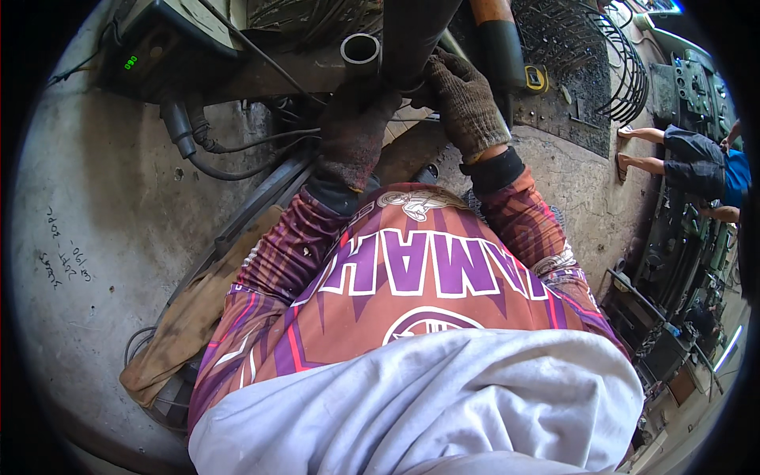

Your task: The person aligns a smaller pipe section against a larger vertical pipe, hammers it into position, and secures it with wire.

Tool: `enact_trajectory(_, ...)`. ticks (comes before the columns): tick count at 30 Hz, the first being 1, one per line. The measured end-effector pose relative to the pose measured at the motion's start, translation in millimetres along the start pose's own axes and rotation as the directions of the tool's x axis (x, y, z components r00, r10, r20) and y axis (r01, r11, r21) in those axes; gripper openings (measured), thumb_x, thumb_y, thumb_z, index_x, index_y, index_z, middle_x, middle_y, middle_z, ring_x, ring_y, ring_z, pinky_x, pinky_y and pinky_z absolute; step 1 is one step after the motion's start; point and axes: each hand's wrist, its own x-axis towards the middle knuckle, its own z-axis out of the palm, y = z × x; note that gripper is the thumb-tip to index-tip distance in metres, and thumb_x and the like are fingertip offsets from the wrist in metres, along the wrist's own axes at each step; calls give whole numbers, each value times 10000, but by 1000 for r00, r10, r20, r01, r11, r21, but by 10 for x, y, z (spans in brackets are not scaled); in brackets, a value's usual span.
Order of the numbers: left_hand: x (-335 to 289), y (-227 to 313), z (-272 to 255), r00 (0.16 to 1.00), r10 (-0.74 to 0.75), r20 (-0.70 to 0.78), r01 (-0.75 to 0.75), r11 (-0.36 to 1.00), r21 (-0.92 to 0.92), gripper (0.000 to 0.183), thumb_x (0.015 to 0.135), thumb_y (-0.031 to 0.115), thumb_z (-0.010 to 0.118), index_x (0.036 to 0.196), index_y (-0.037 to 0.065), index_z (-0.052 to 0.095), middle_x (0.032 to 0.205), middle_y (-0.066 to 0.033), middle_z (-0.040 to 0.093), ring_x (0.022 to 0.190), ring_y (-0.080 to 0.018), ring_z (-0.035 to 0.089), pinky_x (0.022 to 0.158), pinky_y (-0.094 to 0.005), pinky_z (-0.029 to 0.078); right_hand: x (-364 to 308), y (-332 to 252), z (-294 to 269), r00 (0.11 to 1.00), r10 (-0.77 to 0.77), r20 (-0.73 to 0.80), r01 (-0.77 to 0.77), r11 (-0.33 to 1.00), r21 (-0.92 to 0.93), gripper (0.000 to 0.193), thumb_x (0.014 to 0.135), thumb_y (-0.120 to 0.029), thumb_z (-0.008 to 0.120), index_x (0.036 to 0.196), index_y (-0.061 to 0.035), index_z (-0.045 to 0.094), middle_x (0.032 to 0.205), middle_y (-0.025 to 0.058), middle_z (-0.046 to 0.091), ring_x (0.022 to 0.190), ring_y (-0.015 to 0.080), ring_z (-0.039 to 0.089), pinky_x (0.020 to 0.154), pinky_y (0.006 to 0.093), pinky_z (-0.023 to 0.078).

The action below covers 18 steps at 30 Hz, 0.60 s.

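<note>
A thick dark pipe [416, 36] comes down from the top edge between my gloved hands. My right hand [465, 99], in a worn brown knit glove, is closed against the right side of its lower end. My left hand [356, 123], in a darker, dirty glove, is closed at the left side of that same end, in shadow; its fingertips are hidden. Just beyond the left hand, a short round metal tube [360, 50] shows its open top. Right of my right hand lies a black and orange-brown cylindrical thing [499, 43] beside a yellow tape measure [537, 77].
A dark machine with a green lit display [131, 62] stands at the far left, with a thick cable [229, 172] below it. Bent metal rods [621, 63] lie far right. Another person [697, 162] stands at the right. A brown cloth [190, 317] hangs at my left.
</note>
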Motion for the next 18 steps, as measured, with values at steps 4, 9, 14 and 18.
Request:
enact_trajectory(4,6,-183,-26,935,243,-257,-249,968,12,676,778,288,878,1259,-13,510,1084,-106,684,965,-221,674,869,-361,538,14,-11,-26,1000,7,-7,-7,998,-59,392,1004,-243,635,1298,14,615,1020,97,722,788,157,704,721,271,580)
enact_trajectory(9,308,56,-176,965,236,117,-262,895,360,960,742,156,888,1454,75,249,1375,-128,565,1241,-267,566,1059,-403,460,27,2,-61,1000,16,25,-15,999,-40,395,998,-251,648,1297,6,620,1030,87,718,818,151,699,737,266,578)
enact_trajectory(14,409,-77,-141,973,200,115,-222,945,241,1065,699,203,916,1481,77,204,1385,-149,556,1260,-291,563,1065,-408,452,132,133,-60,948,-255,-191,204,946,-251,441,1025,-281,612,1358,4,564,1005,65,703,857,126,675,760,246,560)
enact_trajectory(18,439,-158,-130,966,256,20,-254,938,234,1086,658,282,944,1459,54,248,1324,-174,571,1208,-315,589,1002,-408,488,229,124,97,782,-547,-299,588,807,58,529,1001,-298,636,1400,28,516,1087,108,684,943,136,649,800,269,542)
